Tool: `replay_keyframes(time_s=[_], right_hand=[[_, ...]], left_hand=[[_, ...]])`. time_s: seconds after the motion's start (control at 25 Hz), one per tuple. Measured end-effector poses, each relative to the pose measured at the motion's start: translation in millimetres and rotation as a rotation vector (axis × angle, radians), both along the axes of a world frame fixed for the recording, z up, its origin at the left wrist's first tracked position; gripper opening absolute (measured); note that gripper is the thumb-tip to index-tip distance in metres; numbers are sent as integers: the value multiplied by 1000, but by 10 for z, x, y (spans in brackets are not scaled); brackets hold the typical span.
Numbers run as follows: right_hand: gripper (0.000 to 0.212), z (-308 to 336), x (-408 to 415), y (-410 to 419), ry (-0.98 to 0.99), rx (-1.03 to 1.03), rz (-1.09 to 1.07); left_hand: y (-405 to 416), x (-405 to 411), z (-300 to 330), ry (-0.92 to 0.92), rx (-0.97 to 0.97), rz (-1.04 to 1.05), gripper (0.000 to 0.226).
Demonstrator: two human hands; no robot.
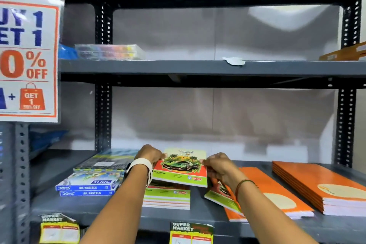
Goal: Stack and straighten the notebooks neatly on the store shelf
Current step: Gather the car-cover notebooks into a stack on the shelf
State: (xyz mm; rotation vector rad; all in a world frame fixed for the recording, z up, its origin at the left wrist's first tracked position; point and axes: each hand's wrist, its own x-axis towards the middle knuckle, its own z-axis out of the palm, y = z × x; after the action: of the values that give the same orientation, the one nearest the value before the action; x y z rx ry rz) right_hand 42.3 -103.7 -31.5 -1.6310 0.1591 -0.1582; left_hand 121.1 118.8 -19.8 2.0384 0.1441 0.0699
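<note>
A car-cover notebook with a green car and palm trees is held over the grey shelf. My left hand grips its left edge and my right hand grips its right edge. Under it lies a stack of the same notebooks, sticking out toward the shelf front. Another such notebook lies askew below my right wrist, resting on a long orange notebook. A tidy pile of orange notebooks sits at the right.
Oil pastel boxes and a dark pack lie at the left of the shelf. The upper shelf holds a clear colour set. A sale poster hangs at the left. Price tags hang on the shelf's front edge.
</note>
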Motion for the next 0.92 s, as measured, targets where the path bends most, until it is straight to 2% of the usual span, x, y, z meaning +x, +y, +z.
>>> replay_keyframes(time_s=[0.16, 0.28, 0.44, 0.52, 0.64, 0.92], right_hand=[[34, -174, 104, 277, 12, -9, 20], [32, -238, 150, 358, 29, -46, 20], [33, -258, 173, 391, 47, -174, -8], [32, -275, 182, 414, 55, -224, -5], [36, -287, 199, 454, 44, -248, -25], [29, -294, 218, 467, 64, -398, -53]], left_hand=[[282, -175, -149, 37, 235, 38, 51], [347, -226, -212, 35, 391, 55, 40], [334, -170, -286, 26, 411, 57, 74], [340, -132, -290, 15, 435, 67, 70], [383, -99, -270, 9, 511, 70, 54], [412, -75, -268, 27, 518, 84, 53]])
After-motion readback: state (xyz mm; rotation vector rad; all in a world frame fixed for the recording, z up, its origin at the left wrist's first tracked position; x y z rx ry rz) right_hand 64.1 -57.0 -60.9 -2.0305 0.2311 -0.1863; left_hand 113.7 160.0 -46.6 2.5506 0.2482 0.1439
